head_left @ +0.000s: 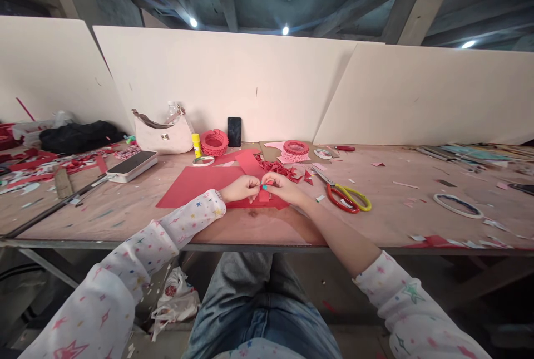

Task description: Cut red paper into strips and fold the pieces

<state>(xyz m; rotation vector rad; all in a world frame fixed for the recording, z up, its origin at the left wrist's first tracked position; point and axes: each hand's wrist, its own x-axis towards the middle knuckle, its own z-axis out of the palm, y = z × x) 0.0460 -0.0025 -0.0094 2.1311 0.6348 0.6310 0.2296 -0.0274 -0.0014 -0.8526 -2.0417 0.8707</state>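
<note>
My left hand (242, 188) and my right hand (280, 186) meet fingertip to fingertip near the table's front edge. Between them they pinch a small red paper piece (264, 196), partly covered by the fingers. Beneath and to the left lies a large red paper sheet (192, 183). Just behind my hands is a pile of folded red paper pieces (283, 170). Scissors with red and yellow handles (348, 196) lie to the right of my right hand, and a smaller red sheet (249, 162) lies behind my fingers.
Along the back stand a pale handbag (162, 135), a yellow glue stick (196, 145), a red ring-shaped paper piece (214, 142) and a black phone (234, 132). A tape roll (458, 206) lies at right. Paper scraps cover the far left. A white case (132, 166) sits left.
</note>
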